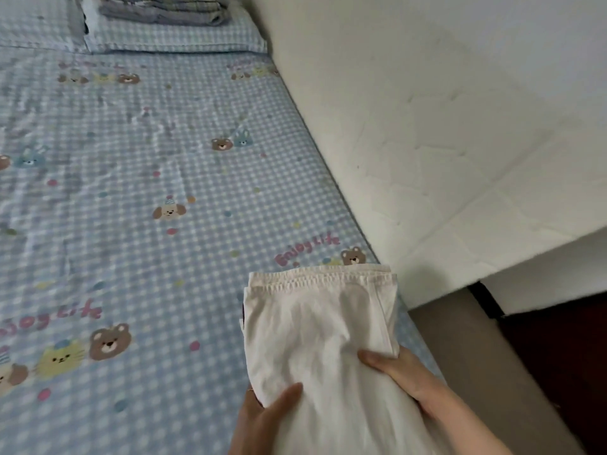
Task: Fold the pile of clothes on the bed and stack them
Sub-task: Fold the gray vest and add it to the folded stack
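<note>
A folded white garment (315, 326) with an elastic band along its far edge lies over the bed's right side, near the bottom of the view. My left hand (262, 418) grips its near left edge, thumb on top. My right hand (394, 372) grips its right edge, thumb on top and fingers hidden beneath the cloth. At the head of the bed a stack of folded grey clothes (164, 9) rests on a pillow (170, 37).
The bed (138, 178) has a blue checked sheet with cartoon animals. A white wall (443, 126) runs along its right edge, close to the garment. A second pillow (33, 24) lies at the top left. Dark floor (558, 356) shows at the right.
</note>
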Available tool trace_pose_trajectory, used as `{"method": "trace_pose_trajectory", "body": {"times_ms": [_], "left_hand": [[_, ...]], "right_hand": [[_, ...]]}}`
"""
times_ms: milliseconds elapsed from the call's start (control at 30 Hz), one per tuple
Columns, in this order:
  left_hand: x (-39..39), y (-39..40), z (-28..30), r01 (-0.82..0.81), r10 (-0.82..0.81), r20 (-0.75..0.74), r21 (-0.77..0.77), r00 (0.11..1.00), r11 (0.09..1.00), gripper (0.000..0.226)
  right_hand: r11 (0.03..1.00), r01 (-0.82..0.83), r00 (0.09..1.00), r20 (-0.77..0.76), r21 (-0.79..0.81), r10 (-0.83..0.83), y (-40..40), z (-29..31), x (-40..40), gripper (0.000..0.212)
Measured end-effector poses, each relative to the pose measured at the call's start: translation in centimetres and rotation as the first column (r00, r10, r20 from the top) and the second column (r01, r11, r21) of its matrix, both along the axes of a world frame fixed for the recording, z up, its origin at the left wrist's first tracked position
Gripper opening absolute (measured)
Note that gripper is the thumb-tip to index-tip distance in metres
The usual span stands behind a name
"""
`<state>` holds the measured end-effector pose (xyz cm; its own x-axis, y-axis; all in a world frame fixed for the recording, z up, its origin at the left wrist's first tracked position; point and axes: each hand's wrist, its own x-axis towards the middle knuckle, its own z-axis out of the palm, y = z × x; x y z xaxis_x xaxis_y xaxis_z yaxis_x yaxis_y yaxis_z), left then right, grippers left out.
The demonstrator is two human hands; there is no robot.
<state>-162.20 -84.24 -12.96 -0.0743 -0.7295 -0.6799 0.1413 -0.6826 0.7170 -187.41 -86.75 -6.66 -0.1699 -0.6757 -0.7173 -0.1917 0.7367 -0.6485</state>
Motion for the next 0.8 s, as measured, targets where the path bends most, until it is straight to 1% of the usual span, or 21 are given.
{"method": "trace_pose_trajectory", "body": {"times_ms": [133,200,300,400,467,533,600,633,700,733,767,800], "left_hand": [[-6.0,-1.9,-2.4,-0.011,0.011,-0.023,0.004,1.0,1.0,0.064],[-7.7,-2.5,-3.9,-0.013,0.013,-0.008,0.001,1.0,1.0,0.069],[-8.9,-2.8,-7.4,-0.022,0.018,0.074,0.053,0.997,0.998,0.076],[-9.2,-2.7,-10.4,0.001,-0.031,0.213,0.141,0.977,0.99,0.085],[-9.3,-2.8,-11.7,0.015,-0.058,0.263,0.163,0.963,0.986,0.087],[-9.4,-2.9,-11.8,0.058,-0.11,0.288,0.182,0.951,0.982,0.088],[-9.1,-2.9,-10.9,0.101,-0.161,0.313,0.2,0.936,0.975,0.084],[-8.6,-2.7,-10.4,0.122,-0.188,0.324,0.214,0.927,0.969,0.079],[-6.7,-2.0,-9.0,0.19,-0.275,0.345,0.259,0.897,0.947,0.065],[-4.9,-1.3,-8.3,0.218,-0.309,0.367,0.268,0.877,0.938,0.058],[-3.0,-0.5,-7.8,0.235,-0.33,0.394,0.272,0.858,0.933,0.049],[-0.6,0.4,-7.2,0.234,-0.337,0.422,0.278,0.842,0.932,0.039]], "right_hand": [[0.999,-0.028,1.0,0.001,-0.035,0.028,-3.2,-2.0,-6.1,0.075],[0.999,-0.039,0.999,0.006,-0.036,0.04,-4.5,-3.6,-7.8,0.078],[0.997,-0.076,0.997,-0.016,0.021,0.076,-5.1,-8.1,-8.8,0.067],[0.999,-0.05,0.995,-0.086,0.012,0.051,-4.2,-12.6,-8.2,0.053],[0.999,-0.036,0.99,-0.133,-0.009,0.034,-4.1,-14.1,-8.2,0.048],[0.998,-0.066,0.971,-0.229,-0.012,0.062,-4.0,-14.0,-7.9,0.045],[0.995,-0.098,0.928,-0.363,-0.037,0.078,-3.6,-12.8,-7.1,0.048],[0.992,-0.123,0.89,-0.443,-0.016,0.103,-3.3,-12.0,-6.4,0.054],[0.981,-0.163,0.763,-0.617,0.107,0.194,-2.3,-10.1,-4.2,0.07],[0.979,-0.163,0.705,-0.68,0.121,0.202,-1.8,-9.0,-2.7,0.075],[0.983,-0.169,0.678,-0.714,0.077,0.173,-1.2,-8.2,-1.3,0.075],[0.982,-0.189,0.671,-0.729,0.012,0.138,-0.7,-7.6,0.6,0.072]]}}
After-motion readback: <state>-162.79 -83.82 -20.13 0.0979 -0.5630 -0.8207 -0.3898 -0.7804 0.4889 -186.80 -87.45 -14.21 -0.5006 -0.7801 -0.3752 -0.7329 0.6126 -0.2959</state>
